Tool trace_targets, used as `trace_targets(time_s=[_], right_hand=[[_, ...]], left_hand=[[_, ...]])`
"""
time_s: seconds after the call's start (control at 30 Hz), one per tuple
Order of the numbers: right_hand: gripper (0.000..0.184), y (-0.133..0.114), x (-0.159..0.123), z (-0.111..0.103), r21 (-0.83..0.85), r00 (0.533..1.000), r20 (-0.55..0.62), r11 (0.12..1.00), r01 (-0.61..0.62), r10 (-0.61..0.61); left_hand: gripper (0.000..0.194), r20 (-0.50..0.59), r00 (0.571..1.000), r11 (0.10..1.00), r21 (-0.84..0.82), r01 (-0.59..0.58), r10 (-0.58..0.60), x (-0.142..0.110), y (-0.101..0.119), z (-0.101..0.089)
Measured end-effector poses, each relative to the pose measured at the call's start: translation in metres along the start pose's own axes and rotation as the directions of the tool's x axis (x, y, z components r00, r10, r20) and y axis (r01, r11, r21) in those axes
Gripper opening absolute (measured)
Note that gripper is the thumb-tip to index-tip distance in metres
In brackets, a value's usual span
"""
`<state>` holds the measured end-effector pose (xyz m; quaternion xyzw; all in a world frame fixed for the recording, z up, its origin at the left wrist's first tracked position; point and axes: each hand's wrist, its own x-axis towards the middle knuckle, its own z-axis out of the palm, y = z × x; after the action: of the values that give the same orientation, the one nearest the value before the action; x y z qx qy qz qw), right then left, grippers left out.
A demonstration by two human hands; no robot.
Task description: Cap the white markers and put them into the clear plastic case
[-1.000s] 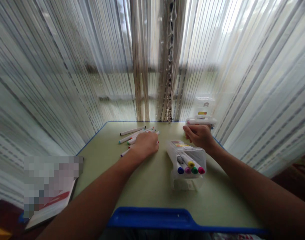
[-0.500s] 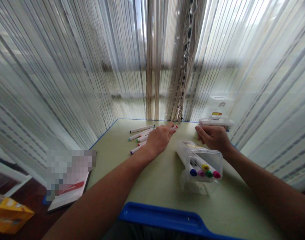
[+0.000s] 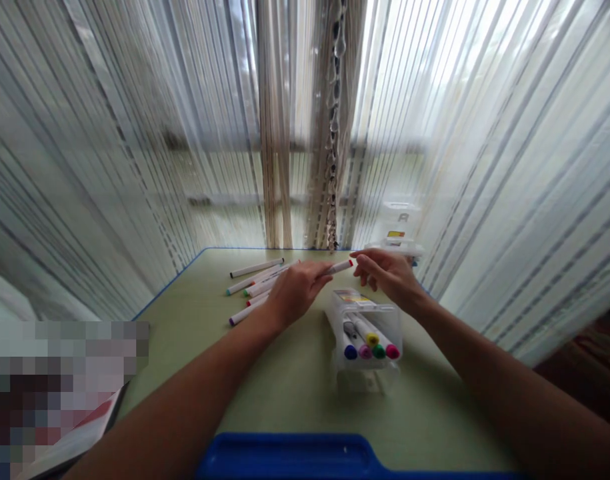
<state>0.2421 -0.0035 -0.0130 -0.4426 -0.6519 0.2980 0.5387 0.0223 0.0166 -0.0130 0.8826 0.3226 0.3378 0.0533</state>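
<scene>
My left hand (image 3: 295, 291) is closed on a white marker (image 3: 339, 267) whose red end points right. Just beyond that red end, my right hand (image 3: 389, 275) has its fingers apart and holds nothing. Several white markers (image 3: 255, 269) with differently coloured ends lie loosely together on the table, partly behind my left hand. Below my right hand, a clear plastic case (image 3: 397, 337) lies with its open end towards me. Inside it are several markers (image 3: 369, 330) with blue, pink, yellow, green and magenta ends.
A second clear case (image 3: 392, 247) with a raised lid stands at the back right, partly behind my right hand. The pale green table (image 3: 285, 400) has a blue tray edge (image 3: 289, 457) in front. A book-like item (image 3: 105, 417) is at left; string curtains (image 3: 275, 167) hang behind.
My right hand has left the back case, moving left towards the marker, and its fingers have opened. My left hand still holds the red-ended marker. The whole view has shifted right.
</scene>
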Motion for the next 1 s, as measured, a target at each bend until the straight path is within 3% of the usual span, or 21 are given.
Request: trace_targets(time_s=[0.3,0.57,0.7,0.87,1.0], right_hand=[[0.038,-0.005,-0.003,0.009,0.098,0.996,0.093,0.995,-0.005,-0.004],[0.037,-0.008,0.001,0.005,0.177,0.99,-0.14,0.984,0.008,0.017],[0.04,-0.012,0.001,0.006,0.247,0.987,-0.161,0.969,0.013,0.028],[0.035,-0.018,-0.002,0.012,0.314,0.99,-0.139,0.949,0.03,0.015],[0.034,-0.024,-0.005,0.015,0.299,0.996,-0.093,0.953,0.042,-0.015]], left_hand=[[0.028,0.0,1.0,1.0,0.015,0.004,-0.004,-0.002,0.003,-0.003],[0.034,-0.044,0.985,0.967,-0.201,0.155,-0.167,0.006,-0.012,-0.01],[0.031,-0.043,0.968,0.897,-0.387,0.212,-0.247,0.013,-0.01,-0.019],[0.032,-0.024,0.942,0.716,-0.656,0.238,-0.335,0.008,-0.003,-0.025],[0.029,-0.117,0.91,0.666,-0.719,0.199,-0.398,-0.005,0.002,-0.026]])
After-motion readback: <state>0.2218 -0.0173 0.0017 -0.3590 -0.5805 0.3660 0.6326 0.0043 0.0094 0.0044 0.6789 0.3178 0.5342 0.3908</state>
